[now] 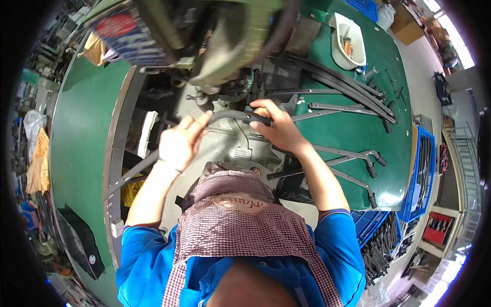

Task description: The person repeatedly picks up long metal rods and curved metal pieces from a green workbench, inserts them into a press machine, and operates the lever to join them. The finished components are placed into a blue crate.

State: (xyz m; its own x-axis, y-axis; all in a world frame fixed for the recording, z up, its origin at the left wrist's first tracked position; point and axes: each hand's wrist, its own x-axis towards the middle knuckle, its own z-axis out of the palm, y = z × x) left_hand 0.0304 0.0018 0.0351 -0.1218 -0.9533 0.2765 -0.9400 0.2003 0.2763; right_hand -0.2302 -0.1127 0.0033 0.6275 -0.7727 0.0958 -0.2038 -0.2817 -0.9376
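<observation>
A bent dark grey metal tube (232,113) is held across in front of me between both hands. Its long straight part slants down to the lower left, past the edge of the left table. My left hand (180,142) is closed around this straight part near the bend, its fingers partly extended along it. My right hand (279,129) grips the tube's darker right end, thumb and fingers around it. Just beyond the hands stands a green machine (230,38), smeared by motion. Below the tube, a foot pedal (242,153) shows near the floor.
On the green table (327,197) to the right lie several dark tubes (353,87) and bent-ended metal rods (353,156). A white bin (349,43) with tools stands at its far end. Another green table (84,133) is on the left. Blue crates (424,174) hold parts at far right.
</observation>
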